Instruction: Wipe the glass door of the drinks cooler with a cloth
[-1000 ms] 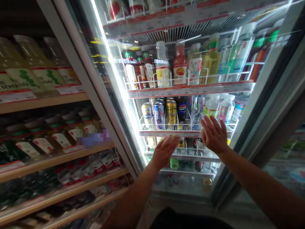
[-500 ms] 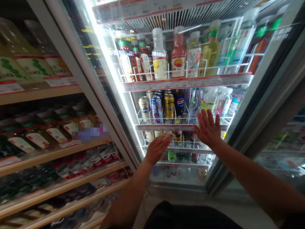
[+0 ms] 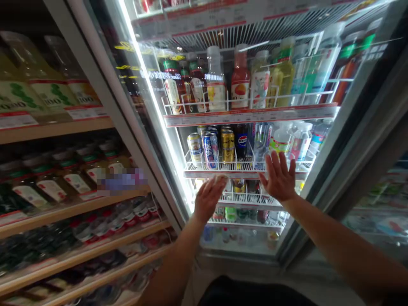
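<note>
A glass-fronted drinks fridge (image 3: 282,251) stands in front of me, its door glass showing yellow reflections on the left. My left hand (image 3: 207,199) is at the glass, fingers together over a crumpled pale cloth (image 3: 224,180) that shows at the fingertips; most of it is hidden. To the right, my right hand (image 3: 280,178) is open, fingers spread and palm toward the glass, with nothing in it. Whether its palm touches the glass I cannot tell. Behind the hands are a gold can (image 3: 228,146), a blue and white can (image 3: 211,149) and a clear bottle (image 3: 282,138).
Juice bottles (image 3: 240,85) line the upper wire shelf inside the fridge. On the left, wooden shelves (image 3: 63,128) hold several bottles (image 3: 75,178). A metal door frame (image 3: 341,170) runs down the right side.
The camera view has shifted slightly, so the fridge shelves appear a little lower. My left hand has moved slightly left with the cloth; my right hand stays spread in nearly the same place.
</note>
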Motion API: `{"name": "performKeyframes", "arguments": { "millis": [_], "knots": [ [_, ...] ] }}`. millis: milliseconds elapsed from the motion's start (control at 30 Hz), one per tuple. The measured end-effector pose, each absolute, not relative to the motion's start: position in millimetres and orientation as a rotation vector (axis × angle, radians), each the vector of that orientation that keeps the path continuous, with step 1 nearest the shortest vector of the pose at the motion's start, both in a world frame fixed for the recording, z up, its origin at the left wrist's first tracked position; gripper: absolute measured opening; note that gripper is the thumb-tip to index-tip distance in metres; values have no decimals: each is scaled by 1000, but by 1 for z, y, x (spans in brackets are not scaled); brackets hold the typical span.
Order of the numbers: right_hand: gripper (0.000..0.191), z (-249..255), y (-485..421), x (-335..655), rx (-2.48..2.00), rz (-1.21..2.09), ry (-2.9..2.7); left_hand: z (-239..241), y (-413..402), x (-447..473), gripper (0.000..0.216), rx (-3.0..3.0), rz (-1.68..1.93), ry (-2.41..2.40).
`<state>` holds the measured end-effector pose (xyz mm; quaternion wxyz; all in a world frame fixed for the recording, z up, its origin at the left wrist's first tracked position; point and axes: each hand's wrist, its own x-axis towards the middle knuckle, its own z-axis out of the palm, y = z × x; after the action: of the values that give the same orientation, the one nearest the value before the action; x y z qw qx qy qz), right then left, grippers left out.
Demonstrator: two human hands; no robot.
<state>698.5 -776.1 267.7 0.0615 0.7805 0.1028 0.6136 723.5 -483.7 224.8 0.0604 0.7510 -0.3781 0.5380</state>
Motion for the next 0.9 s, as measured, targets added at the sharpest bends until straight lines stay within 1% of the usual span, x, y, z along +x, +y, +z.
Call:
{"name": "performKeyframes", "arguments": {
  "millis": [100, 167, 233, 300, 367, 400, 433, 500, 567, 600, 667, 767, 800, 833, 900],
  "knots": [
    [74, 267, -776, 699, 2379, 1859, 322, 264, -468, 739, 56, 2147, 1780, -689],
    [75, 267, -777, 699, 2381, 1861, 327, 267, -476, 739, 57, 2105, 1828, -595],
    [76, 267, -777, 699, 2372, 1862, 322, 247, -494, 728, 57, 2169, 1806, -797],
    [76, 267, -777, 699, 2358, 1861, 312, 222, -510, 716, 55, 2265, 1675, -1263],
    [76, 267, -777, 698, 2348, 1864, 313, 213, -509, 712, 50, 2286, 1619, -1494],
    [75, 267, -776, 698, 2345, 1869, 319, 218, -501, 714, 48, 2301, 1649, -1451],
    [75, 267, -776, 698, 2347, 1874, 325, 228, -491, 719, 49, 2315, 1713, -1305],
    [74, 267, -776, 698, 2356, 1881, 342, 252, -467, 733, 54, 2316, 1840, -883],
    [74, 267, -777, 697, 2364, 1884, 347, 265, -452, 742, 57, 2243, 1906, -552],
    [74, 267, -777, 697, 2365, 1882, 347, 262, -451, 743, 59, 2219, 1902, -488],
    [74, 267, -777, 697, 2353, 1884, 347, 237, -458, 737, 61, 2246, 1840, -599],
    [73, 267, -777, 697, 2337, 1893, 348, 188, -464, 724, 62, 2353, 1699, -1171],
    [74, 267, -776, 697, 2337, 1896, 351, 179, -460, 723, 62, 2372, 1665, -1231],
    [74, 267, -776, 697, 2341, 1897, 353, 175, -452, 725, 64, 2390, 1657, -1200],
    [75, 267, -776, 697, 2352, 1899, 355, 179, -431, 733, 70, 2400, 1704, -899]
  ]
}}
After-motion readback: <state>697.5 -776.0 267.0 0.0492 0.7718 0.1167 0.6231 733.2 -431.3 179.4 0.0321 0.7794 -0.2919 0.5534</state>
